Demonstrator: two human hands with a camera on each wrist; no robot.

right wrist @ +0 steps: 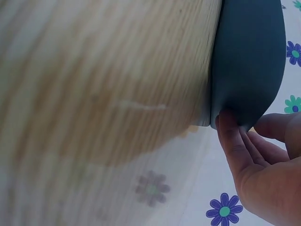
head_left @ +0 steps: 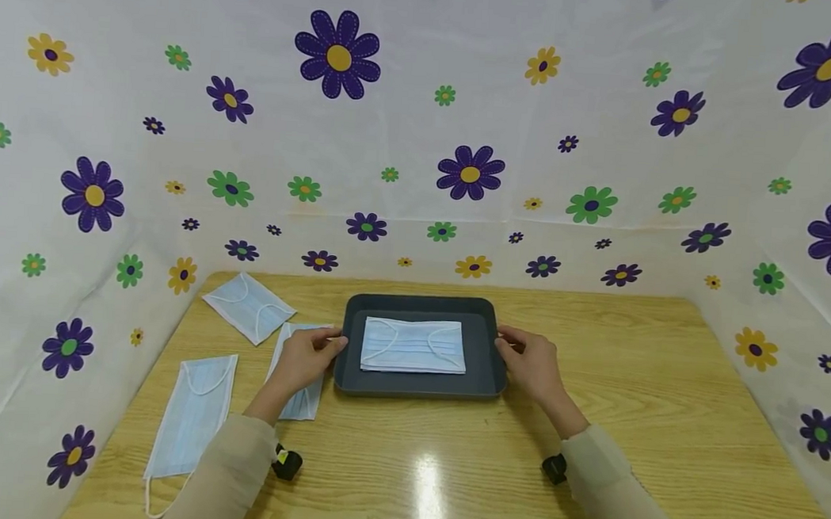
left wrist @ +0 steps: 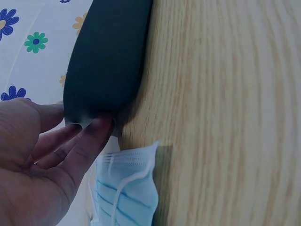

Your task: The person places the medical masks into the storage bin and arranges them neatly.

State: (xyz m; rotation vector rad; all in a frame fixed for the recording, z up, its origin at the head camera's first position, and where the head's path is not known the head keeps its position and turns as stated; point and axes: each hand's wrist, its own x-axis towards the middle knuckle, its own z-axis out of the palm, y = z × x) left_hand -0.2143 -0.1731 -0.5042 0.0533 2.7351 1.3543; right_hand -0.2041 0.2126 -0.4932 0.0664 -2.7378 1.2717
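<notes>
A dark grey rectangular tray (head_left: 483,371) sits near the far middle of the table. Inside it lie blue pleated face masks (head_left: 413,347), stacked flat with ear loops on top; how many is hidden. My left hand (head_left: 305,358) pinches the tray's left end, thumb at the rim and fingers against the outer wall, as the left wrist view shows. At the opposite end my right hand (head_left: 533,367) grips the tray likewise, its fingers (right wrist: 230,136) on the outer wall. Partly beneath my left hand, a face mask (left wrist: 127,183) lies on the table.
Two more face masks lie at the left: one (head_left: 250,306) by the table's far left corner, another (head_left: 193,416) nearer, with a loop trailing forward. Flower-patterned white cloth (head_left: 409,132) encloses the wooden table (head_left: 634,416) at back and sides.
</notes>
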